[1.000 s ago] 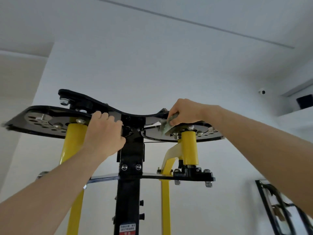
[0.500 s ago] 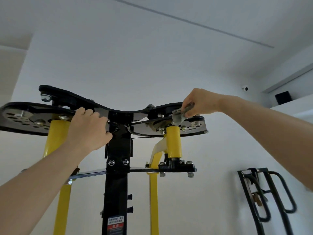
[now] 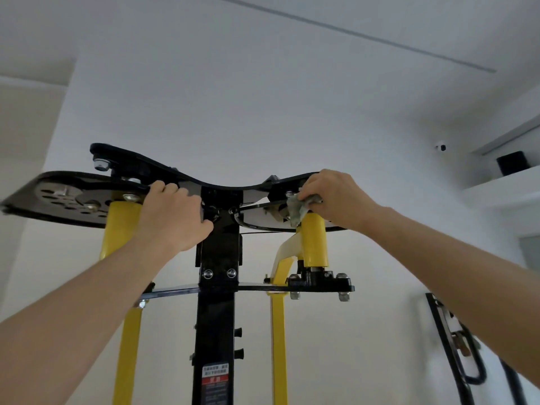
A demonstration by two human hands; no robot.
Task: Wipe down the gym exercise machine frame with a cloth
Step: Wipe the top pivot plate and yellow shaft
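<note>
I look up at the top of a black and yellow exercise machine frame. Its curved black top plate spans two round perforated discs. My left hand grips the plate's edge just left of the central black post. My right hand pinches a small crumpled grey-green cloth against the right disc, right above the yellow pivot sleeve. Part of the cloth hangs below my fingers; the rest is hidden in my palm.
Yellow arms run down on both sides of the post. A black bracket with bolts sits under the right sleeve. Black handle attachments hang on the wall at lower right. A shelf with a dark box is upper right.
My right hand with the cloth has slid back left along the right disc, from its outer rim toward the pivot. My left hand keeps its grip on the plate. The view shifted slightly.
</note>
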